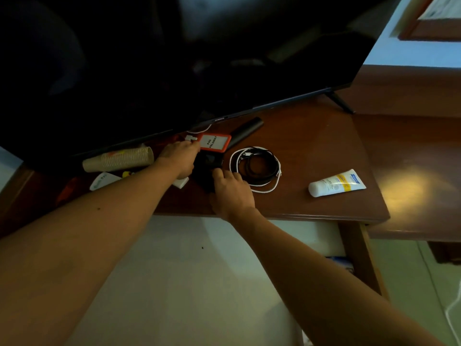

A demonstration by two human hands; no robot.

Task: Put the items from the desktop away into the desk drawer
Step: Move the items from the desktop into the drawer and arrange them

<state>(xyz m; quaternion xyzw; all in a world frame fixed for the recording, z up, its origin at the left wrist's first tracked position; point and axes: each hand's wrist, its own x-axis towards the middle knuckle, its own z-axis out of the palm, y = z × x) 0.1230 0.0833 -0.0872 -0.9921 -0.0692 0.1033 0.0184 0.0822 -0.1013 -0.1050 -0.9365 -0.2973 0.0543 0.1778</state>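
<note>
On the brown desk [311, 156] my left hand [179, 158] rests beside an orange badge holder [215, 143], its fingers touching the badge's left edge; a grip is not clear. My right hand [230, 191] lies fingers-down on a black object [208, 168] between the two hands. To the right of it lie coiled black and white cables [257, 168]. A white cream tube [336, 183] lies near the desk's right end. A black remote [245, 131] sits behind the badge. A stack of paper cups [119, 159] lies on its side at left. No drawer shows.
A large dark TV screen [174, 71] leans over the back of the desk, its stand foot [341, 102] at right. Small white items [180, 182] and a white card [104, 181] lie left of my arm. The desk's front edge [311, 217] overhangs pale floor.
</note>
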